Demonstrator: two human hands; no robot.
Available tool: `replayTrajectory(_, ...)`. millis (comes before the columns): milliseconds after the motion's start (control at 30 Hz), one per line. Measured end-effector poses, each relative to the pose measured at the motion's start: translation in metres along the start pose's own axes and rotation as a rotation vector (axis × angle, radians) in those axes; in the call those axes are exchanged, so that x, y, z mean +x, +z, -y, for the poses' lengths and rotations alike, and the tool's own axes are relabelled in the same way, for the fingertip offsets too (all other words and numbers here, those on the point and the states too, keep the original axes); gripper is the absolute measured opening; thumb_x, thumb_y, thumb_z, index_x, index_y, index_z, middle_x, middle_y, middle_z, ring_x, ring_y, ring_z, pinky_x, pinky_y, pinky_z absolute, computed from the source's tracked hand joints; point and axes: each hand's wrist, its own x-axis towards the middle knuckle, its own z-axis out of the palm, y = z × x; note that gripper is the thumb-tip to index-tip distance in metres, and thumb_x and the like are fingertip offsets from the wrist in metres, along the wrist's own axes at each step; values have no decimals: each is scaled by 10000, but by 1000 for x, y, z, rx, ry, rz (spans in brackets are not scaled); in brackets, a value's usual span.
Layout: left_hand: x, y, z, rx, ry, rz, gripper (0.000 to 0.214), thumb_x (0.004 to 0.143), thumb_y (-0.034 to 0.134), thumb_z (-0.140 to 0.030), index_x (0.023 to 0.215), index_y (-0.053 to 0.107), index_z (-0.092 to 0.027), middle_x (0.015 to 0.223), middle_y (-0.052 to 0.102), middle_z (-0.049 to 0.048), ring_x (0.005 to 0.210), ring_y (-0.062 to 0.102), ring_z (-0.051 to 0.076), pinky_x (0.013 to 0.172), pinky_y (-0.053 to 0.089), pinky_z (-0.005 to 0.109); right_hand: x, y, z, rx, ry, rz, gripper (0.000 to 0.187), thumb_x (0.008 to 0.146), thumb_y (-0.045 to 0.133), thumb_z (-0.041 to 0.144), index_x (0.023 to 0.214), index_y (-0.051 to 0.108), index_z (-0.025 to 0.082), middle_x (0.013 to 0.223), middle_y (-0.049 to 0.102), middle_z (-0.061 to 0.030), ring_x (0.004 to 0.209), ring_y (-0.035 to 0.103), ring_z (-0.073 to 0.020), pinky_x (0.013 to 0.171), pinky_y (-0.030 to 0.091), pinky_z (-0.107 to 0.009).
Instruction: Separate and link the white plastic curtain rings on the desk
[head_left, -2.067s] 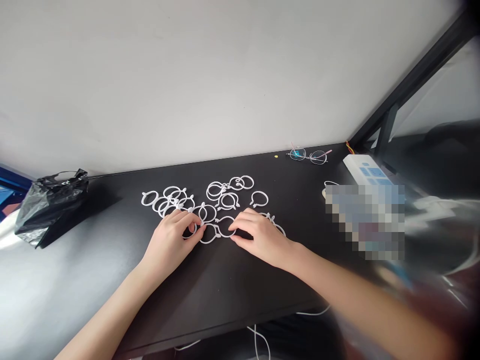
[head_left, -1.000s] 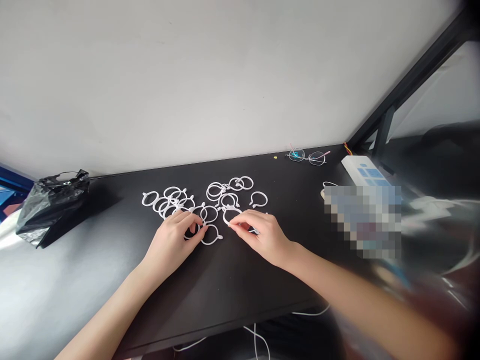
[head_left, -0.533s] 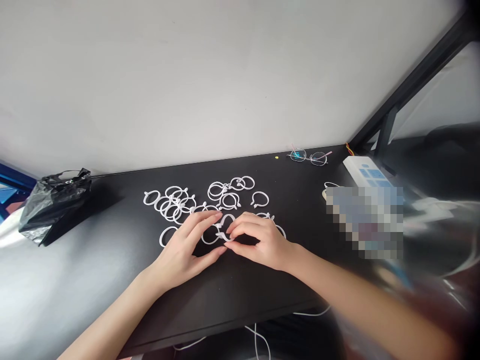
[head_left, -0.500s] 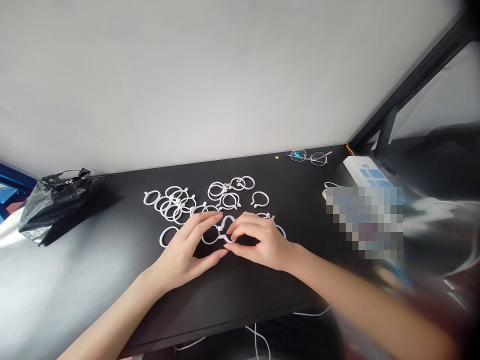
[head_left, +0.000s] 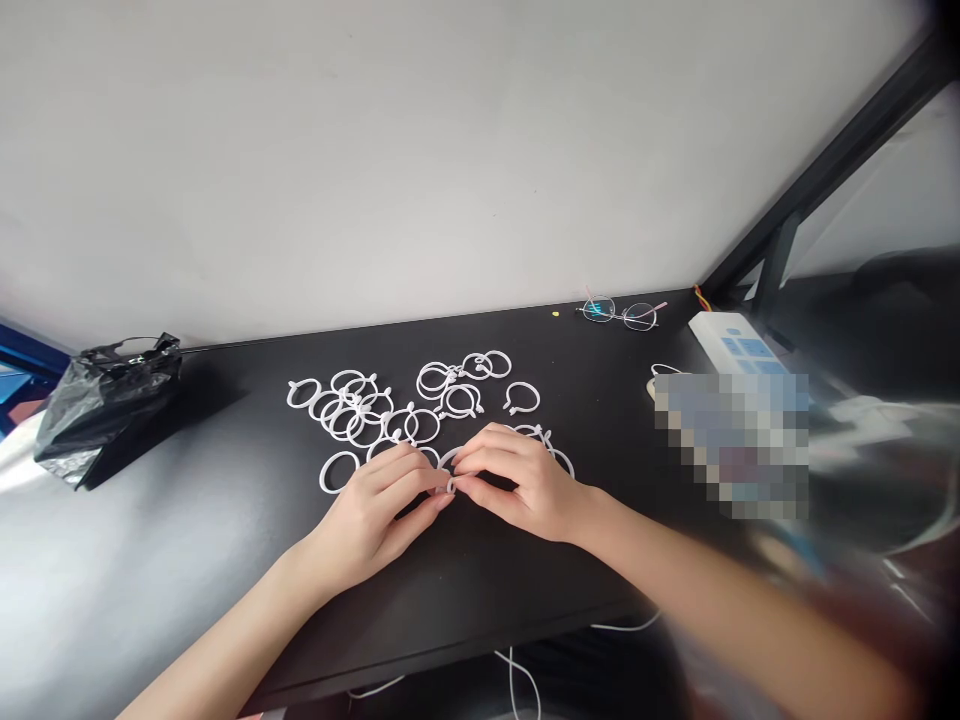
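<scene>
Over the near side of a pile of white plastic rings, my two hands meet fingertip to fingertip. Between them is one white ring (head_left: 448, 457) with a small end piece, mostly hidden by fingers. My right hand (head_left: 517, 485) pinches this ring between thumb and fingers. Closed too, thumb against fingertips, my left hand (head_left: 382, 505) grips the ring's small end. Just behind the left hand lie overlapping loose rings (head_left: 422, 411) with little knobbed tabs. A separate ring (head_left: 322, 474) rests left of that hand, and another ring (head_left: 538, 397) lies beyond the right hand.
Eyeglasses (head_left: 620, 315) lie near the wall at the back of the black table (head_left: 247, 440). A black plastic bag (head_left: 109, 405) stands at the left. On the right are a white-and-blue box (head_left: 739, 340) and a blurred-out item (head_left: 705, 430). White cables (head_left: 514, 675) hang below the front edge.
My left hand's thumb and fingers have closed from apart onto the ring, and its fingers have dropped, uncovering rings behind. My right hand stays on the ring, which is now more hidden.
</scene>
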Motion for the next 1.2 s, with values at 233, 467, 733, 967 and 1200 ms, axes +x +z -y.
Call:
replayTrajectory(233,-1,2,-1,8,-23,-38,122,896,588,-91,984,566,-174,828,612,30,744,535,138,671,461,272,1,0,-1,-36,-25,-51,86,902,625,220,827,639,180,883,702,-65,835,627,-166,750,546,-323)
replayTrajectory(467,-1,4,0,3,-51,-70,202,901,549,-41,1044,579,-180,880,629,37,792,575,136,712,489,274,0,-1,1,-27,-26,-99,51,874,646,206,921,655,189,1007,696,-84,906,648,-172,797,566,-334)
replayTrajectory(733,1,-2,-5,-99,-127,-91,163,928,532,-94,1032,625,-178,878,670,45,787,616,140,699,506,269,1,-6,6,148,242,-32,300,831,703,300,1105,644,194,1106,691,-82,829,655,-147,733,583,-300)
replayTrajectory(967,1,-3,-5,-180,-168,-73,171,926,548,-111,1032,654,-193,886,696,30,772,635,128,698,509,249,4,-8,9,305,390,-14,323,794,742,336,1072,668,190,1037,701,-61,852,669,-154,804,575,-327)
replayTrajectory(1200,0,-2,-5,-210,-217,-86,145,907,585,-118,1004,658,-197,874,703,15,760,645,118,699,512,232,3,-7,8,347,428,-1,317,804,728,345,1072,685,182,1027,720,-72,839,672,-162,819,575,-349)
